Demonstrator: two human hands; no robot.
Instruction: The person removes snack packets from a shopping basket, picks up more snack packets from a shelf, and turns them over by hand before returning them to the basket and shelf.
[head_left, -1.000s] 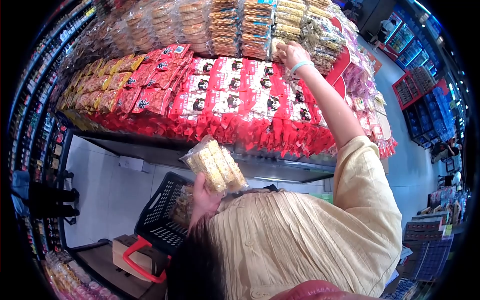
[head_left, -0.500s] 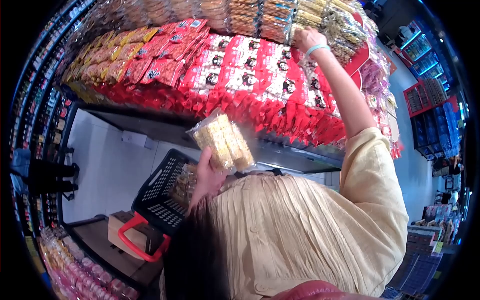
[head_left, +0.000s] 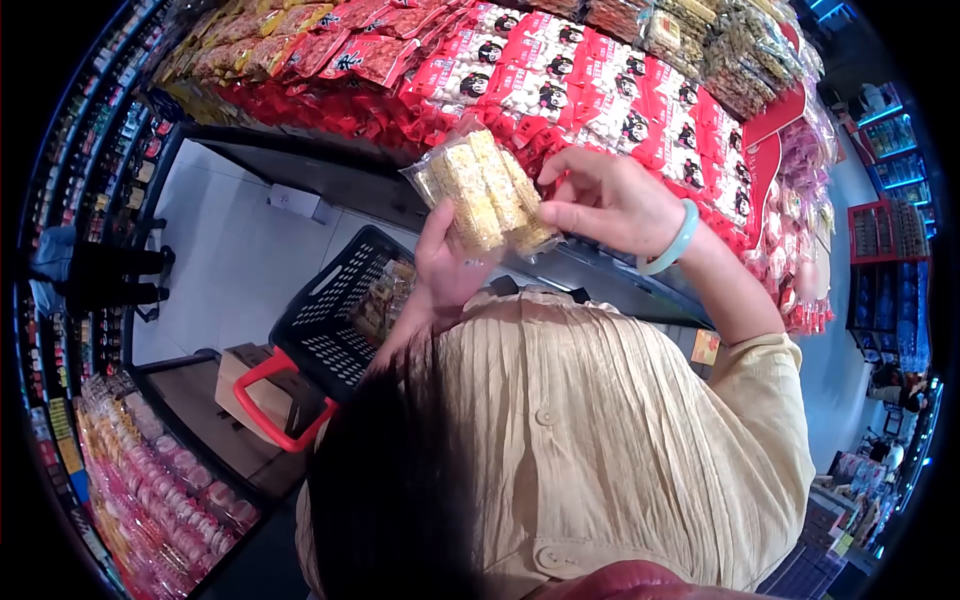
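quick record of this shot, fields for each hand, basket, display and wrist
left hand: holding clear-wrapped yellow snacks
right hand: fingers curled at the snacks' edge, exact contact unclear
right wrist: pale bracelet
basket: dark, perforated, red handle, packaged goods inside
display: red-and-white packets in rows, beyond the hands

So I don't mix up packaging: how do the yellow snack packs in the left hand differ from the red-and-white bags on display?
The yellow snack packs have clear wrap; the red-and-white bags bear printed cartoon faces. The packs are held in the left hand, while the bags lie in rows. Both look plastic-wrapped.
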